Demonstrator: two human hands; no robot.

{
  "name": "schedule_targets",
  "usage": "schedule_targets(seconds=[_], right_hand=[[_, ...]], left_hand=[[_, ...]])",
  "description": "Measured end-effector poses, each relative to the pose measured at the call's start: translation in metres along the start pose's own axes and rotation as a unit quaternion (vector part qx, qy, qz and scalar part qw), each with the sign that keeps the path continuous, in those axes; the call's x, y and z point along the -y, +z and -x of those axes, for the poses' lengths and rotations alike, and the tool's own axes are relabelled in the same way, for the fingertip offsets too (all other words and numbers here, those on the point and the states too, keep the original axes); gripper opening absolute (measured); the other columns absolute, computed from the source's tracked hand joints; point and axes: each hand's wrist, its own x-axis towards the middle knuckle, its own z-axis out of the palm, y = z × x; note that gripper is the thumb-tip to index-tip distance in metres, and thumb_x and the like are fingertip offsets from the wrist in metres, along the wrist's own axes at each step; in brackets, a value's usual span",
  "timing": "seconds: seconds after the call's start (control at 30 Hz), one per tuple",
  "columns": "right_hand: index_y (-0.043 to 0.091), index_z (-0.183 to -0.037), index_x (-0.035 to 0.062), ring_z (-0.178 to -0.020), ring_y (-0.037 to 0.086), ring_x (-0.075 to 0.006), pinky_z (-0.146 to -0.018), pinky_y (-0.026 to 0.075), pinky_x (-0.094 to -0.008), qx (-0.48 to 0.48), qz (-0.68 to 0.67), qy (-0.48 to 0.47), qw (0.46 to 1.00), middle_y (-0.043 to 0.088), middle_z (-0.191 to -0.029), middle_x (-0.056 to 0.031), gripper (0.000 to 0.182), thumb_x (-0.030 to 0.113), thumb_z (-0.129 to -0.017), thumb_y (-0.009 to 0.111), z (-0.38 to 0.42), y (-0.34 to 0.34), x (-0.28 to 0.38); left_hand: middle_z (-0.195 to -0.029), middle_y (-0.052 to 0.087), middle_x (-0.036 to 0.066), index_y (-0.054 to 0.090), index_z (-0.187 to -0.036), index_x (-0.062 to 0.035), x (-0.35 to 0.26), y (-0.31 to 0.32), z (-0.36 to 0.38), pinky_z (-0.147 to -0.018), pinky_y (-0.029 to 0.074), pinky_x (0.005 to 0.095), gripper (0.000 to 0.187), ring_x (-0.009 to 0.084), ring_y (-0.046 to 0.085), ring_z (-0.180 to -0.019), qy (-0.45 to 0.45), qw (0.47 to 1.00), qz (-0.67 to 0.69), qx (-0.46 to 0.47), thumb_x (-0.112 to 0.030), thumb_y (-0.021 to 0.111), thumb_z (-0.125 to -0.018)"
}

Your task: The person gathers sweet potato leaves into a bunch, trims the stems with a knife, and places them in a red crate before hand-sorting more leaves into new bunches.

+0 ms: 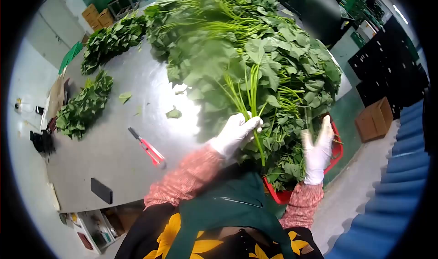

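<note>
My left hand (237, 132), in a white glove, is closed around the stems of a small bunch of leafy greens (252, 88). The leaves point away from me, and one cut stem end hangs below the fist. To the right, my gloved right hand (318, 151) is a little blurred, with thumb and fingers apart. It is over the right side of a red basket (284, 197) that has leaves in it. Beyond both hands lies a large heap of the same greens (292, 58), with its left part smeared by motion.
On the metal table (123, 167) lie a red box cutter (148, 148), a black phone (101, 190) and a few loose leaves (174, 113). Two leaf piles, a near one (84, 106) and a far one (114, 40), line its left side. A cardboard box (374, 119) stands right.
</note>
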Motion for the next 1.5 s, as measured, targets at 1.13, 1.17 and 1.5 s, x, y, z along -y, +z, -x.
schedule_targets(seconds=[1.13, 1.17, 1.5], right_hand=[[0.061, -0.103, 0.0034, -0.054, 0.049, -0.0046, -0.046, 0.037, -0.0175, 0.103, -0.659, 0.209, 0.715, 0.058, -0.073, -0.0014, 0.015, 0.018, -0.101, 0.057, 0.007, 0.027, 0.084], [0.061, -0.101, 0.0043, -0.048, 0.044, -0.0034, -0.04, 0.031, -0.0173, 0.027, -0.623, 0.283, 0.728, 0.052, -0.066, 0.002, 0.017, 0.02, -0.102, 0.057, 0.01, 0.02, 0.078], [0.065, -0.106, 0.0004, -0.073, 0.062, -0.0439, -0.07, 0.051, -0.0482, 0.213, 0.16, 0.224, 0.937, 0.069, -0.084, -0.0233, 0.05, 0.043, -0.081, 0.074, 0.047, 0.029, -0.143]], left_hand=[[-0.077, 0.059, -0.001, 0.059, -0.092, -0.0063, 0.022, 0.005, -0.006, -0.065, 0.046, 0.0259, 0.025, 0.0086, 0.054, -0.069, 0.174, 0.984, -0.011, -0.044, -0.026, 0.049, -0.103], [-0.077, 0.059, 0.0, 0.058, -0.09, -0.0059, 0.018, -0.001, -0.009, -0.068, 0.047, 0.0272, 0.026, 0.0101, 0.055, -0.071, 0.197, 0.977, 0.002, -0.081, -0.026, 0.048, -0.103], [-0.092, 0.061, 0.008, 0.056, -0.11, -0.0021, -0.03, -0.008, 0.01, -0.067, 0.051, 0.0303, 0.016, 0.0148, 0.056, -0.07, 0.09, 0.959, 0.268, -0.014, -0.014, 0.051, -0.101]])
